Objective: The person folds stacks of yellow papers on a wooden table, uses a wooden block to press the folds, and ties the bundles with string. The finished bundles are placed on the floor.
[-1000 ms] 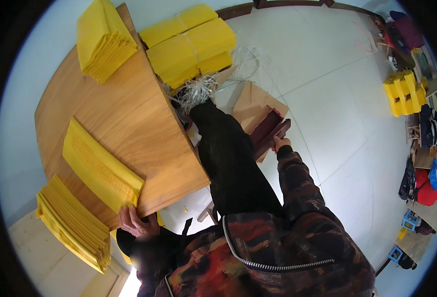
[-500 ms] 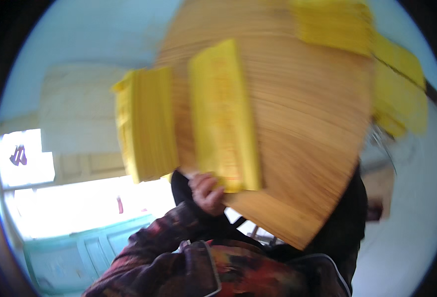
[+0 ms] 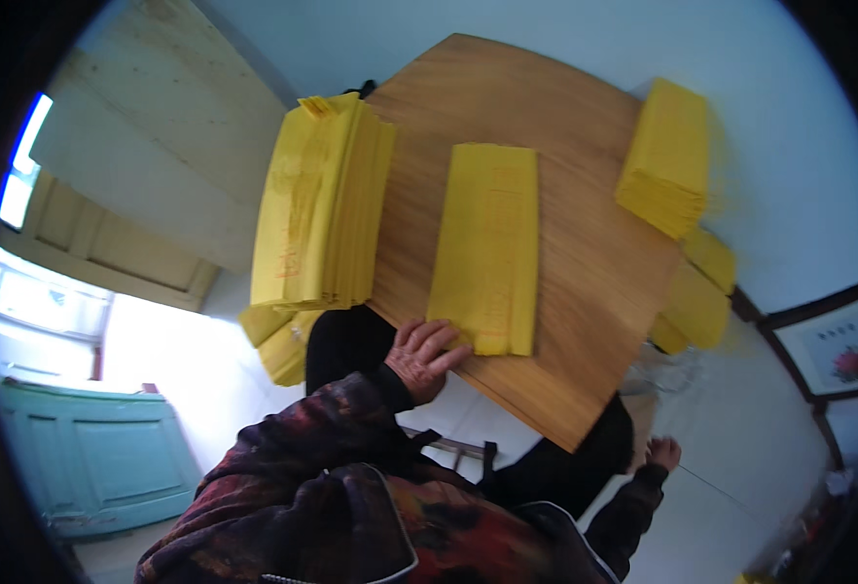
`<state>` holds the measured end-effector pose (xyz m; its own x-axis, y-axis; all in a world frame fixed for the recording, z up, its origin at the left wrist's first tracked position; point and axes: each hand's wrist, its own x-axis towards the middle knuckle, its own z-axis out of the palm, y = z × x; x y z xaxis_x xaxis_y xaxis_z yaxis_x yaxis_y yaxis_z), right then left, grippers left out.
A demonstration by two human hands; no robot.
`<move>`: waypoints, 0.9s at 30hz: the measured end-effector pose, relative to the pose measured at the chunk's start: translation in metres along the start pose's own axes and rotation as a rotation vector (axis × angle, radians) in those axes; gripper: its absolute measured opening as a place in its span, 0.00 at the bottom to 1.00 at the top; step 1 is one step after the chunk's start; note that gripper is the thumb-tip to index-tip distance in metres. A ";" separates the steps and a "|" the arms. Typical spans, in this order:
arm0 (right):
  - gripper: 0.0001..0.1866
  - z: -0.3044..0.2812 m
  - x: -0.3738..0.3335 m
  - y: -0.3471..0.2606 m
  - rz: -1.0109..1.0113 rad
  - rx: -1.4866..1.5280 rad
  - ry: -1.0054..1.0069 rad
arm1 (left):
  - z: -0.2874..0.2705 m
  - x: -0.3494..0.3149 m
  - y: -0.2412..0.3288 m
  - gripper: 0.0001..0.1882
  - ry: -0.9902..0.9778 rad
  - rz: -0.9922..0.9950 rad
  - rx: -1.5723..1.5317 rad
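On the wooden table (image 3: 585,273) lies a long, flat yellow folded sheet (image 3: 482,248) with faint red print. My left hand (image 3: 424,360) rests at the table's near edge, fingers stretched out and touching the sheet's near left corner. To its left stands a thick stack of yellow folded sheets (image 3: 322,204), with a small yellow piece on top. My right hand (image 3: 664,453) is off the table at the lower right, beside a brown cardboard-like surface (image 3: 640,423). It looks empty, its fingers loosely apart, though small in view.
Another yellow stack (image 3: 667,156) sits at the table's far right edge, with more yellow bundles (image 3: 697,297) below it. Yellow bundles (image 3: 288,346) also show past the left edge. A framed picture (image 3: 833,341) is at the right; a teal cabinet (image 3: 98,457) stands lower left.
The view has swung and steadied, so the table appears lower and turned. My left hand stays at the sheet's near end. My right hand, blurred before, now shows more clearly at the lower right.
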<state>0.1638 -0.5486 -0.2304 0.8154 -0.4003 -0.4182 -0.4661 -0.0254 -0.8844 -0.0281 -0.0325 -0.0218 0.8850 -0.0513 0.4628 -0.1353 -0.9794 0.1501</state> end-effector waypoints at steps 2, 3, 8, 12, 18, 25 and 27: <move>0.14 0.039 -0.030 -0.074 -0.331 0.020 -0.076 | -0.009 0.002 0.002 0.30 -0.050 -0.022 -0.056; 0.16 0.060 -0.051 -0.110 -0.391 -0.001 -0.184 | -0.013 0.003 0.003 0.30 -0.060 -0.046 -0.087; 0.10 0.214 -0.178 -0.203 -0.649 -0.190 -0.756 | -0.033 -0.002 0.000 0.28 -0.030 -0.200 -0.171; 0.12 0.299 -0.246 -0.217 -0.936 -0.709 -0.680 | -0.029 0.010 -0.018 0.24 0.070 -0.511 -0.341; 0.17 0.315 -0.258 -0.209 -0.938 -0.959 -0.550 | -0.014 0.015 -0.027 0.13 0.101 -0.505 -0.467; 0.16 0.280 -0.260 -0.200 -0.702 -0.866 -0.777 | -0.019 -0.016 -0.014 0.11 0.102 -0.606 -0.720; 0.16 0.275 -0.266 -0.200 -0.641 -0.771 -0.824 | -0.019 -0.025 -0.015 0.11 0.097 -0.744 -0.795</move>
<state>0.1344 -0.1851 0.0008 0.8068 0.5503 -0.2150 0.2313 -0.6292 -0.7421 -0.0572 -0.0128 -0.0191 0.8303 0.5510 0.0840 0.1394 -0.3512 0.9259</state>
